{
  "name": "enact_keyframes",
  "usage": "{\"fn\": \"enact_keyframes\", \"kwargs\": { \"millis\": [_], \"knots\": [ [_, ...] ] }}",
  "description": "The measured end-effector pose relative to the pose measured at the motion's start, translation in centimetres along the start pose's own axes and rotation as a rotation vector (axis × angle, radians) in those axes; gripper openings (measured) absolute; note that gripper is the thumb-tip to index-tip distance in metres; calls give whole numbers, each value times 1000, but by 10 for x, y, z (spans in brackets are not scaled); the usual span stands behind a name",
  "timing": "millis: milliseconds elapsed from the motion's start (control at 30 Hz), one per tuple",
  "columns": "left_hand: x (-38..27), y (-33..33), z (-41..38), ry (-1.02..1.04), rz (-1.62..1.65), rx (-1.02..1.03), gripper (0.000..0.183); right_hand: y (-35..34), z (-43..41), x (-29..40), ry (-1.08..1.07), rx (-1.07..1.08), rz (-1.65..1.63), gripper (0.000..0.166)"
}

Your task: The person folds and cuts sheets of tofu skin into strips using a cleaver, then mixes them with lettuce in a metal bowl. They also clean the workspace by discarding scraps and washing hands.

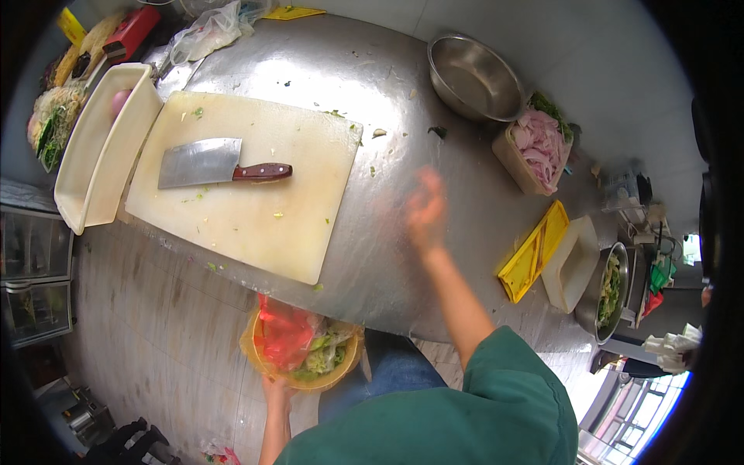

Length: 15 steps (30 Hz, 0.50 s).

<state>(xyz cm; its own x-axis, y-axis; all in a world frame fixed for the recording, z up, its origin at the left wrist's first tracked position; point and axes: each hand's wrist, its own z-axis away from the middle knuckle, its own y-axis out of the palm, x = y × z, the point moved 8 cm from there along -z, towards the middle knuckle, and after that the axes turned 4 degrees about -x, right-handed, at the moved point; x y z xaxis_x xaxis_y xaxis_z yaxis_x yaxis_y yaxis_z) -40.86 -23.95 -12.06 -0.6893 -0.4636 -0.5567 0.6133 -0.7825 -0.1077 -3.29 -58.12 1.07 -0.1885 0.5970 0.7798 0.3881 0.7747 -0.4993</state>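
Observation:
My left hand [278, 388] grips the near rim of a yellow basin [317, 381] just below the table edge; a red plastic bag and green vegetable scraps lie in it. My right hand [428, 206], blurred, is over the bare steel tabletop [372, 250], right of a white cutting board [290, 232]; whether it touches the steel I cannot tell. A cleaver [200, 163] with a red-brown wooden handle lies flat on the board among green and pale scraps. More scraps are scattered on the steel beyond the board.
Left of the board is a long white container [96, 192]. At the right are a steel bowl [474, 81], a tub of sliced pink onions [540, 148], a yellow slicer [532, 253], an empty white container [572, 267] and a steel bowl of greens [610, 290]. Plastic bags [212, 32] lie at the back.

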Motion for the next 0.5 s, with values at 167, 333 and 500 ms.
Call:
{"fn": "enact_keyframes", "kwargs": {
  "millis": [167,333,500],
  "knots": [
    [-9,4,0,-31,3,-52,60,-3,-133,-161,-3,-212,499,40],
    [-9,2,0,-30,-22,-122,56,98,-122,-70,-417,170,345,33],
    [-9,11,5,-24,8,-65,51,113,21,18,-324,526,151,60]
  ]
}}
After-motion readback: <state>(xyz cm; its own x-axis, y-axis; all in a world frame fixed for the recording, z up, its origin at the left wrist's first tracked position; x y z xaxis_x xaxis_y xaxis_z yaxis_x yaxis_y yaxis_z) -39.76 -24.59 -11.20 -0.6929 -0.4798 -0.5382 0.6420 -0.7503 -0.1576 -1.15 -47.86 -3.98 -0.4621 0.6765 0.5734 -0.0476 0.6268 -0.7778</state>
